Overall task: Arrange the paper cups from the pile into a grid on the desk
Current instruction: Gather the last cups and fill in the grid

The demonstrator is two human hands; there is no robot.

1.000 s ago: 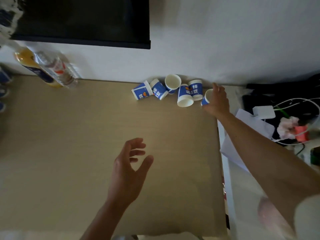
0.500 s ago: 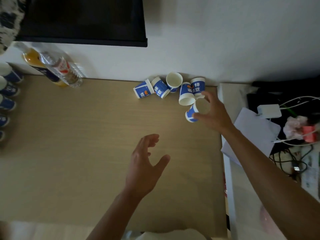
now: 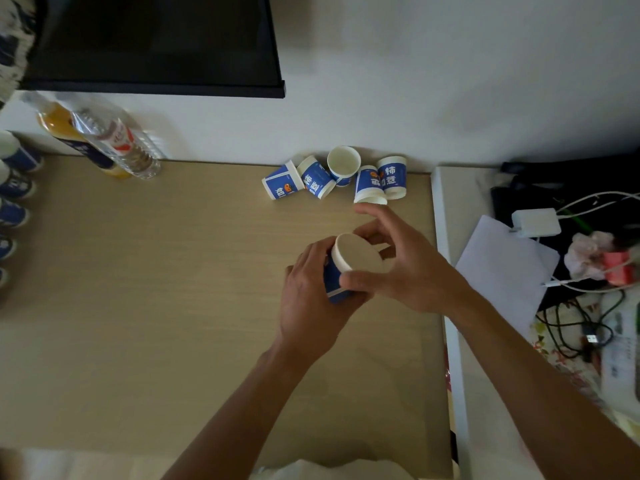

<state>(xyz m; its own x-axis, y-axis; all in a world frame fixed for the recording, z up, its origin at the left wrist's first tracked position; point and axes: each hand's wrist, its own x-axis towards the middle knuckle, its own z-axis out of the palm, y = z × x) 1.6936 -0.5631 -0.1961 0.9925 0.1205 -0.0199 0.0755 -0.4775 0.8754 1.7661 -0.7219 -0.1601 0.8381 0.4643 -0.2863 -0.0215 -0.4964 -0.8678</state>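
Observation:
A blue-and-white paper cup (image 3: 349,263) is held above the middle of the wooden desk (image 3: 156,306), mouth tilted up toward me. My left hand (image 3: 308,299) wraps its side from the left and my right hand (image 3: 405,265) grips its rim and side from the right. The pile of several similar cups (image 3: 332,178) lies tumbled against the wall at the desk's far right. At the left edge of the desk a column of several cups (image 3: 14,209) stands upright, partly cut off by the frame.
Two bottles (image 3: 104,143) lie at the far left near the wall. A dark monitor (image 3: 149,43) hangs above. Right of the desk edge are white paper (image 3: 502,268), a charger (image 3: 535,221) and tangled cables (image 3: 581,327).
My right hand carried a cup from the pile toward me to mid-desk. My left hand rose from hovering open and closed on the same cup.

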